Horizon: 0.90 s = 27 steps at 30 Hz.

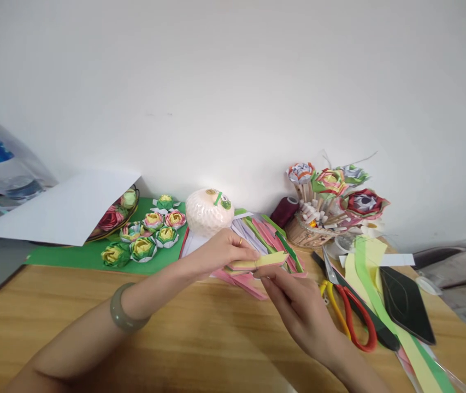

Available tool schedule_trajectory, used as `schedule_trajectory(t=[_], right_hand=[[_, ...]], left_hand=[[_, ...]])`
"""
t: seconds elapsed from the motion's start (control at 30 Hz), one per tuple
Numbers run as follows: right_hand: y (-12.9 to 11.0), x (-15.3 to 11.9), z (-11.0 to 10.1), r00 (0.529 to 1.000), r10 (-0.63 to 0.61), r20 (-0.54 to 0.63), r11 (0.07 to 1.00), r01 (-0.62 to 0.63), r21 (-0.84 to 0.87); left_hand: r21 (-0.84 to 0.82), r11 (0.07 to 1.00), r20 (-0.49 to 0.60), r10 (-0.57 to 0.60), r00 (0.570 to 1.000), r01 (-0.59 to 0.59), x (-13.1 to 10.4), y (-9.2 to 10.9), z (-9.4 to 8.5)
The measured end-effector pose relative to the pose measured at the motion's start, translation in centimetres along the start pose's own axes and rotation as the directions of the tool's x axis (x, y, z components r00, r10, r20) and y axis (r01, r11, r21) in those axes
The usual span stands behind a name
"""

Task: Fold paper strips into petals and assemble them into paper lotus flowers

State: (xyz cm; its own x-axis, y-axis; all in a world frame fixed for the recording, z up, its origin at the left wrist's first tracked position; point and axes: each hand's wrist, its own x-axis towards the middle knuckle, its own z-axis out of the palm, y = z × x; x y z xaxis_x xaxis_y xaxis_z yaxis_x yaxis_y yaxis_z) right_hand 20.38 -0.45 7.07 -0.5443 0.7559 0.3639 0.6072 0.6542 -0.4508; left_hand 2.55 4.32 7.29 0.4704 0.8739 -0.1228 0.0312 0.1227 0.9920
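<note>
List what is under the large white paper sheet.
At the right edge of the large white paper sheet, part of a curved, dark-rimmed basket shows, holding a red paper flower and a pale green paper flower. Anything farther under is covered.

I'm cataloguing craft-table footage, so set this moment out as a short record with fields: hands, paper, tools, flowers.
Left hand: pinches the folded yellow-and-pink paper; greenish bangle on that arm
Right hand: fingertips at the same paper; exact grip unclear
Loose paper: folded strips, pink, green and lilac, beneath and beyond the hands
Flowers: paper flowers on a green sheet, left; more in a basket, back right
Thread: dark maroon spool beside the basket
Tools: scissors with red and yellow handles, right side
</note>
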Motion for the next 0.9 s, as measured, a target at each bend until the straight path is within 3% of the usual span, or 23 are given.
schedule_trajectory(t=[0.13,0.27,0.4,0.53,0.77,0.83,0.9], right_hand=[[0.0,-0.4,-0.2,1.000,0.013,0.022,1.000,-0.013,0.026],[-0.1,-0.8,0.1,1.000,-0.003,0.000,0.998,0.003,-0.064],[-0.1,-1.1,0.5,0.999,0.031,-0.034,0.992,-0.035,-0.125],[-0.2,-1.1,0.8,0.997,0.018,-0.081,0.985,-0.031,-0.167],[-0.6,-1.2,1.1,0.989,-0.057,-0.139,0.984,0.032,-0.175],[-0.5,-1.1,0.9,0.992,-0.017,-0.124,0.996,0.005,-0.094],[-0.3,-0.9,0.7,0.994,0.090,-0.067,0.992,-0.084,0.090]], left_hand=[[-0.010,1.000,0.089,-0.002,0.996,0.002,0.0,-0.1,-0.2],[0.089,0.995,-0.026,0.038,0.999,-0.035,0.1,-0.8,0.4],[0.076,0.994,-0.089,0.083,0.993,-0.076,0.0,-1.3,1.5],[0.061,0.989,-0.280,0.143,0.949,-0.132,-0.4,-1.2,2.5],[-0.223,0.959,-0.352,0.090,0.932,-0.177,-0.9,-1.3,3.4],[-0.325,0.930,-0.342,0.051,0.938,-0.169,-0.9,-1.2,3.5],[-0.409,0.896,-0.311,0.039,0.949,-0.171,-0.7,-1.2,3.5]])
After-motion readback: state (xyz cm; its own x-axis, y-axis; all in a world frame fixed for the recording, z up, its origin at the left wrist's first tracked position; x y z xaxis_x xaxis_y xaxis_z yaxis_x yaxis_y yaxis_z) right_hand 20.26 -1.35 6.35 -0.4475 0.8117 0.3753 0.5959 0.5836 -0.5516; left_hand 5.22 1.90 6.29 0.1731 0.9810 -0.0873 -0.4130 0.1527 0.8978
